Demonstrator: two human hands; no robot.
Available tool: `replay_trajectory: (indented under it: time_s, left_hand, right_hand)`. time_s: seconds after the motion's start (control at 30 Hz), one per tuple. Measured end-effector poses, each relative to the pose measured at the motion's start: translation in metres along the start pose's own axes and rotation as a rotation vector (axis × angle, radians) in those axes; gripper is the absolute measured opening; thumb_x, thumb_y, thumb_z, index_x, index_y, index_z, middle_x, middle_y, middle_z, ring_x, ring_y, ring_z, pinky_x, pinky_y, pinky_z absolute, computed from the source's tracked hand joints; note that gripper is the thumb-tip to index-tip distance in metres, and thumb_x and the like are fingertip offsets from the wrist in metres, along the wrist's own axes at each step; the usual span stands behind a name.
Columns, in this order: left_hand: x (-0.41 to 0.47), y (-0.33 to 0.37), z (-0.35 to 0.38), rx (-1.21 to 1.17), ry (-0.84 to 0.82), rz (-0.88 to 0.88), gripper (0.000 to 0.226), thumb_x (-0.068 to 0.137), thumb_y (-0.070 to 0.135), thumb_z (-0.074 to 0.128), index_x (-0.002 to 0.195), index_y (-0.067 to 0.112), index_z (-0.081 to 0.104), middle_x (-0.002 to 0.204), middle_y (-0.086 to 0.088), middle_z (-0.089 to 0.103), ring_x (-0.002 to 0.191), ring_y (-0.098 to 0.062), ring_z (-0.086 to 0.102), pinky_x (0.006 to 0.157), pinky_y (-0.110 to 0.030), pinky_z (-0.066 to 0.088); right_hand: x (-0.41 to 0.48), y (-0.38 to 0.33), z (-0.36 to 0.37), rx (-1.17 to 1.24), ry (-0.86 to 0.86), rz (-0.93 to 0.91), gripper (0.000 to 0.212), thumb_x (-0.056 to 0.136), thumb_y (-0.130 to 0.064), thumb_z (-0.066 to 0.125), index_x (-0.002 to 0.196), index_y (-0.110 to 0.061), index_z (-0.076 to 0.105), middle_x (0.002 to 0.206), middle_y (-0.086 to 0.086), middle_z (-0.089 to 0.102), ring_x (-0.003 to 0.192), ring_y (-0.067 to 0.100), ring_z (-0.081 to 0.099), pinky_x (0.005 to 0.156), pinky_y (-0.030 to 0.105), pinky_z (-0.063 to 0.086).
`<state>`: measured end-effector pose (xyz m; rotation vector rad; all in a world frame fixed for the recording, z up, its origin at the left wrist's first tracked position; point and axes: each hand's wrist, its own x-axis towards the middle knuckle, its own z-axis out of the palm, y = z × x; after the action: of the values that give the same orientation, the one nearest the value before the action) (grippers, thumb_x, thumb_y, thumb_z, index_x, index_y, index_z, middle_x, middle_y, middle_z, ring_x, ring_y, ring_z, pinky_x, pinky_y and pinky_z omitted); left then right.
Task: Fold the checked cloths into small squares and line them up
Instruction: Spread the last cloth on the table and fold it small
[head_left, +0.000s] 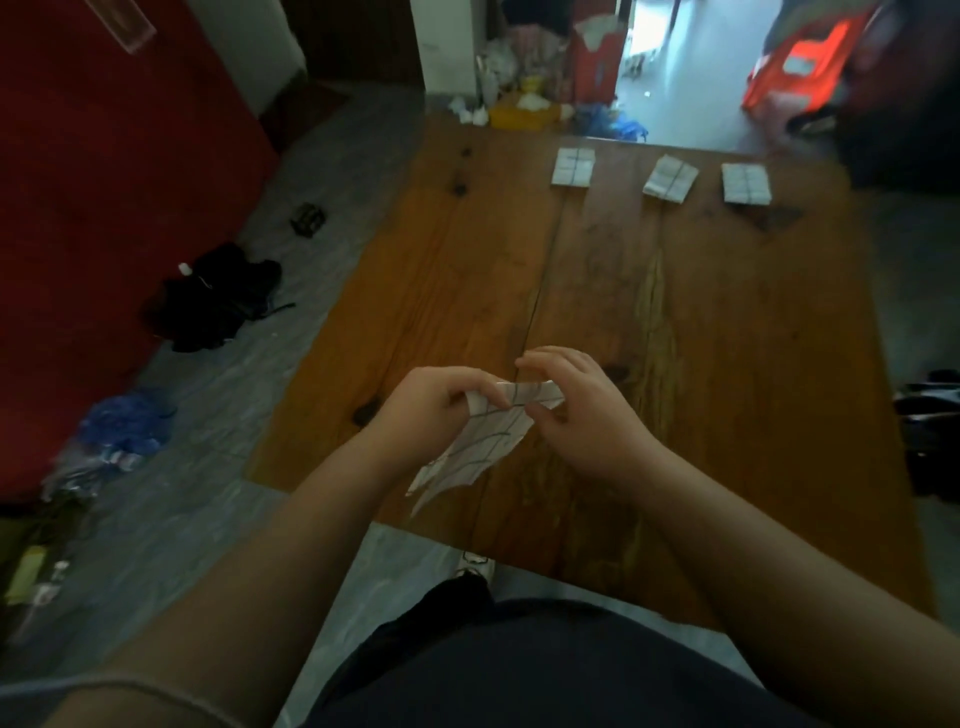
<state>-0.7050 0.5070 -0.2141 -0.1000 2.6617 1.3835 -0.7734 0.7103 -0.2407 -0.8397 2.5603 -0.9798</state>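
A white checked cloth (483, 441) with dark lines hangs above the near part of the wooden table (701, 322), partly folded. My left hand (431, 405) pinches its upper left corner. My right hand (582, 410) grips its upper right edge, fingers curled over the fold. The cloth's lower end droops toward me. Three folded checked squares lie in a row along the far edge: one at the left (573, 167), one in the middle (670, 177), slightly turned, and one at the right (745, 184).
A red wall or cabinet (104, 182) stands at the left. Dark clothing (218, 301) and blue plastic (124, 421) lie on the grey floor. Clutter (524, 98) piles beyond the table's far end. A dark object (930, 431) sits at the table's right side.
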Motion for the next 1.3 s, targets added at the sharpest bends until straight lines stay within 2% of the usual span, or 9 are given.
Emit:
replay_trajectory:
  time_s: [0.07, 0.17, 0.3, 0.47, 0.6, 0.67, 0.83, 0.97, 1.3]
  left_hand:
    - [-0.005, 0.016, -0.003, -0.016, 0.005, 0.073, 0.027, 0.097, 0.006, 0.060, 0.092, 0.025, 0.078, 0.114, 0.019, 0.071, 0.101, 0.003, 0.068, 0.085, -0.023, 0.059]
    - [-0.011, 0.033, -0.005, -0.026, -0.002, 0.176, 0.027, 0.095, -0.001, 0.062, 0.090, 0.019, 0.079, 0.113, 0.016, 0.073, 0.100, -0.001, 0.070, 0.079, -0.014, 0.055]
    - [-0.015, 0.047, -0.005, -0.127, -0.045, 0.182, 0.022, 0.091, -0.003, 0.067, 0.089, 0.015, 0.079, 0.109, 0.006, 0.076, 0.097, -0.010, 0.073, 0.075, -0.023, 0.059]
    - [-0.014, 0.051, -0.004, -0.028, -0.069, 0.157, 0.032, 0.094, -0.002, 0.063, 0.096, 0.026, 0.079, 0.107, 0.002, 0.075, 0.098, -0.017, 0.073, 0.082, -0.041, 0.063]
    - [-0.019, 0.064, 0.000, -0.090, -0.130, 0.118, 0.027, 0.098, 0.005, 0.058, 0.108, 0.023, 0.075, 0.106, 0.008, 0.075, 0.101, -0.006, 0.071, 0.086, -0.023, 0.059]
    - [-0.017, 0.067, 0.006, -0.071, -0.105, 0.093, 0.020, 0.099, 0.014, 0.060, 0.108, 0.025, 0.074, 0.102, 0.014, 0.075, 0.096, -0.001, 0.070, 0.078, -0.017, 0.057]
    - [-0.014, 0.069, 0.022, -0.026, 0.022, 0.084, 0.014, 0.097, 0.018, 0.067, 0.100, 0.029, 0.075, 0.089, 0.005, 0.075, 0.084, -0.010, 0.072, 0.074, -0.032, 0.062]
    - [-0.019, 0.073, 0.027, -0.040, -0.013, 0.091, 0.017, 0.097, 0.013, 0.065, 0.099, 0.027, 0.075, 0.079, 0.014, 0.072, 0.074, 0.000, 0.068, 0.063, -0.016, 0.052]
    - [-0.019, 0.032, 0.013, -0.115, 0.169, -0.046, 0.021, 0.097, 0.017, 0.065, 0.094, 0.036, 0.073, 0.095, 0.014, 0.074, 0.092, 0.000, 0.069, 0.079, -0.026, 0.059]
  right_hand:
    - [-0.008, -0.002, -0.010, 0.022, -0.016, -0.026, 0.050, 0.094, -0.027, 0.066, 0.139, -0.038, 0.047, 0.144, -0.021, 0.045, 0.139, 0.001, 0.031, 0.113, 0.027, 0.028]
    - [-0.022, -0.004, -0.025, 0.052, -0.004, -0.045, 0.033, 0.094, -0.029, 0.065, 0.122, -0.043, 0.055, 0.116, -0.028, 0.057, 0.112, -0.005, 0.050, 0.099, 0.026, 0.043]
    - [-0.045, -0.004, -0.044, 0.113, 0.018, -0.010, 0.011, 0.097, -0.032, 0.060, 0.100, -0.043, 0.060, 0.094, -0.020, 0.064, 0.090, -0.006, 0.059, 0.073, 0.018, 0.048]
    - [-0.064, 0.004, -0.058, 0.131, 0.057, 0.083, 0.012, 0.096, -0.032, 0.062, 0.092, -0.043, 0.065, 0.089, -0.019, 0.067, 0.086, -0.005, 0.062, 0.073, 0.020, 0.053]
    - [-0.073, 0.008, -0.065, 0.123, 0.090, 0.139, 0.010, 0.096, -0.031, 0.061, 0.093, -0.037, 0.070, 0.088, -0.019, 0.068, 0.085, -0.003, 0.062, 0.074, 0.021, 0.051]
    - [-0.076, 0.008, -0.066, 0.118, 0.097, 0.160, 0.011, 0.096, -0.032, 0.061, 0.093, -0.035, 0.071, 0.087, -0.018, 0.069, 0.084, -0.002, 0.063, 0.074, 0.024, 0.055]
    - [-0.079, 0.005, -0.068, 0.082, 0.065, 0.132, 0.013, 0.097, -0.037, 0.059, 0.102, -0.037, 0.071, 0.089, -0.019, 0.069, 0.084, -0.003, 0.063, 0.074, 0.024, 0.056]
    - [-0.081, 0.004, -0.065, 0.101, 0.019, 0.103, 0.016, 0.099, -0.035, 0.056, 0.102, -0.037, 0.072, 0.088, -0.019, 0.069, 0.083, -0.003, 0.063, 0.075, 0.024, 0.056]
    - [-0.059, 0.011, -0.044, 0.092, -0.092, 0.158, 0.010, 0.100, -0.037, 0.056, 0.096, -0.039, 0.065, 0.087, -0.014, 0.067, 0.079, 0.001, 0.063, 0.068, 0.021, 0.053]
